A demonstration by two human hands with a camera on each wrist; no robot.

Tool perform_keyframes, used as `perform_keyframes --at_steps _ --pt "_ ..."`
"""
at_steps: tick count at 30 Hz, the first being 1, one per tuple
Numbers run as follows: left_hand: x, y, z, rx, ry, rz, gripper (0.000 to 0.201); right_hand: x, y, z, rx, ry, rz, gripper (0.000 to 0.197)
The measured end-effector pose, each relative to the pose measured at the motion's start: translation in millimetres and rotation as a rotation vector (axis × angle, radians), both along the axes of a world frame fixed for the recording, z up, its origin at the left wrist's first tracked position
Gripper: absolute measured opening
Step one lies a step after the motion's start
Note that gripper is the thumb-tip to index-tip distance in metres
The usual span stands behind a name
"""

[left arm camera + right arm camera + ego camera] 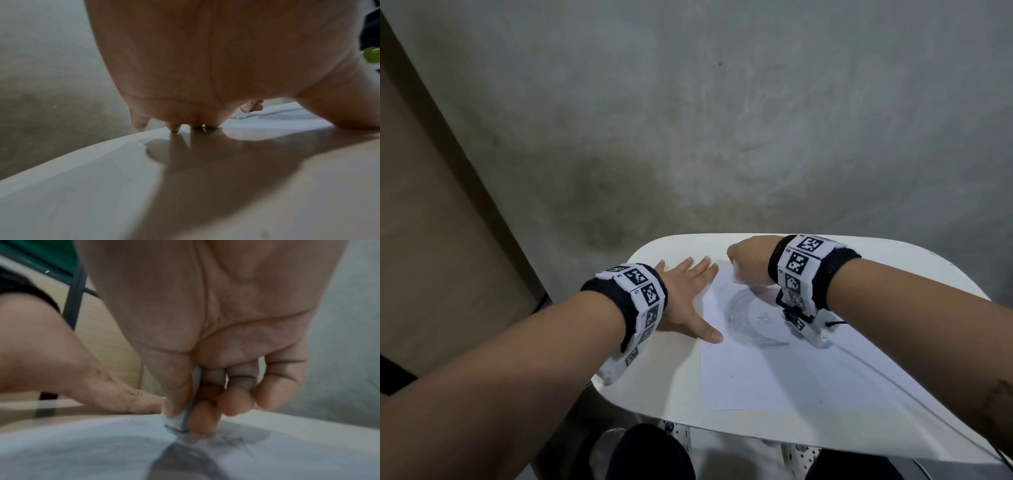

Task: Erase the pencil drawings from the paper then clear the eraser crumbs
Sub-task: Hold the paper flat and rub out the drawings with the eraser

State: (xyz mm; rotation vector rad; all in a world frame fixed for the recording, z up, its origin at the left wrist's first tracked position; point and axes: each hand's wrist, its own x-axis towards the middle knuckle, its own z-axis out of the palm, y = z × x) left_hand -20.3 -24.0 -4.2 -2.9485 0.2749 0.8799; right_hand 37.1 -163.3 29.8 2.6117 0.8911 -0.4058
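Erasing step in progress: pencil drawings remain on the paper.

Head view: left hand (688, 294) lies flat, fingers spread, pinning the paper (750, 373) to the white surface (893, 274); right hand (748, 260) works the far end, above the drawings (746, 317).
Left wrist view: fingertips (174, 128) press down on the surface.
Right wrist view: thumb and fingers pinch the eraser (180, 420) against the paper. Next move likely calls for strokes toward the dark arcs; crumb clearing is not yet begun.

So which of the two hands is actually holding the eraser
The right hand pinches the eraser against the paper; the left hand lies flat, fingers spread, holding nothing.
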Motion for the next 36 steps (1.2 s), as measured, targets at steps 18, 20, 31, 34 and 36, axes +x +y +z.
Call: perform_keyframes --at_steps 18,20,31,34,36 --pt "2 0 -2 -0.021 0.009 0.004 0.128 -16 10 1 -0.008 0.101 0.043 0.03" --pt "2 0 0 -0.017 0.013 0.0 0.127 -15 10 3 -0.037 0.136 0.042 0.031" --pt "2 3 -7 -0.008 -0.002 -0.002 0.127 2 14 0 -0.022 0.046 0.009 0.02" --pt "3 3 -9 -0.015 -0.014 -0.007 0.122 -4 20 -7 0.023 0.099 0.07 0.008" --pt "4 4 -9 -0.018 -0.006 -0.012 0.125 -1 17 -4 0.005 0.13 0.022 0.009"
